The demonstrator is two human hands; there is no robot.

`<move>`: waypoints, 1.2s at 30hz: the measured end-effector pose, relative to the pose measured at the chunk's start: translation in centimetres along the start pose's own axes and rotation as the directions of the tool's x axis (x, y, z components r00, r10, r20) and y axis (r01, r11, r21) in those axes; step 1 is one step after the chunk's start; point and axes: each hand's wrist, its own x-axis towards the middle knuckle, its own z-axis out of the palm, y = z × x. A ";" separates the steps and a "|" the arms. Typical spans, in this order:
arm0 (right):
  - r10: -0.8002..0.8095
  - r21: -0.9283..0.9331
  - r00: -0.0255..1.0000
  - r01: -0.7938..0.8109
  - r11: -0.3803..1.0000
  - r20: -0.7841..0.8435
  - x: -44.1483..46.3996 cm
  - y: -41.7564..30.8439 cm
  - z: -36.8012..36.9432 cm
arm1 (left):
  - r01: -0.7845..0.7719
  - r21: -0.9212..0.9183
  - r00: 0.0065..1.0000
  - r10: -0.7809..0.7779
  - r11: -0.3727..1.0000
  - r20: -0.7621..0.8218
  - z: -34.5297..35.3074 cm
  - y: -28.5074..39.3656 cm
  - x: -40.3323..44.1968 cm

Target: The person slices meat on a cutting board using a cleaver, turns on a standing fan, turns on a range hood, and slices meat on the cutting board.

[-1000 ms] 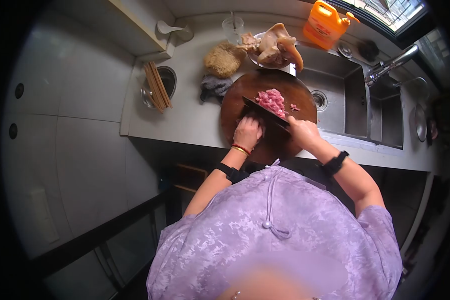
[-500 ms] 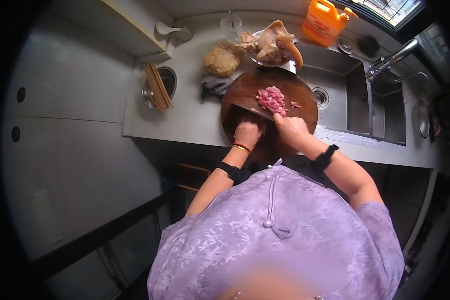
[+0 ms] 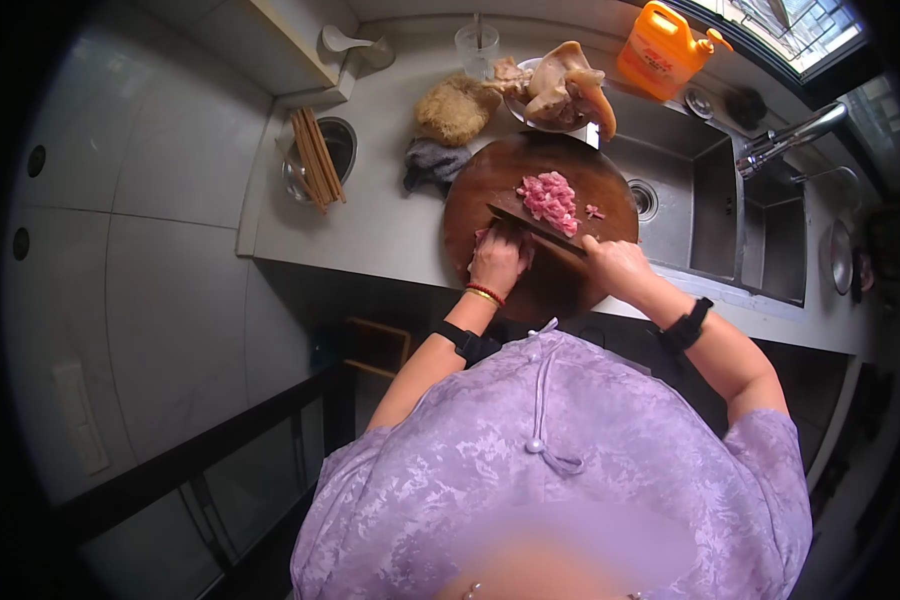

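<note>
A round wooden cutting board [image 3: 490, 170] lies on the counter beside the sink. My right hand [image 3: 618, 268] is closed round the handle of a kitchen knife [image 3: 536, 229], whose dark blade reaches left across the board. Close by the blade, my left hand [image 3: 500, 262] has its fingers curled down on a piece of raw meat [image 3: 479, 236]; most of that piece is hidden beneath the hand. Beyond the knife sits a heap of chopped pink meat [image 3: 550, 200], with a small scrap [image 3: 595, 212] to its right.
Behind the board, a bowl [image 3: 542, 126] holds large pale pieces of meat [image 3: 562, 85]. A tan, fibrous clump [image 3: 457, 108] and a grey cloth [image 3: 434, 165] lie to its left. Wooden chopsticks [image 3: 316, 162] rest across a metal bowl [image 3: 344, 150]. An orange jug [image 3: 662, 52] stands behind the sink [image 3: 685, 160].
The knife has turned, so its broad blade face shows less and its edge line stands steeper. My right hand has shifted slightly right and down. My left hand stays nearly in place.
</note>
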 end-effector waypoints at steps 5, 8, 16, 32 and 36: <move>-0.050 0.043 0.988 0.056 0.997 -0.147 4.3 -2.1 1.6 | 0.030 0.008 0.996 -0.031 1.000 0.082 0.4 -0.2 -0.4; -0.001 0.085 0.994 0.010 0.996 -0.107 3.1 -1.5 1.5 | 0.020 0.033 0.992 -0.024 0.999 0.121 -0.2 -0.1 -0.2; 0.115 0.085 0.985 -0.104 0.991 -0.131 -1.5 1.6 0.3 | -0.082 0.059 0.996 0.083 0.995 -0.024 -2.1 0.0 -0.7; -0.036 0.076 0.992 0.045 0.996 -0.118 3.1 -1.7 2.6 | 0.011 0.031 0.999 -0.012 0.999 0.034 -0.3 0.1 0.0; 0.012 0.100 0.990 0.002 0.995 -0.138 1.9 -0.6 2.9 | -0.006 0.051 0.995 0.001 0.999 0.096 -0.4 -0.7 -0.3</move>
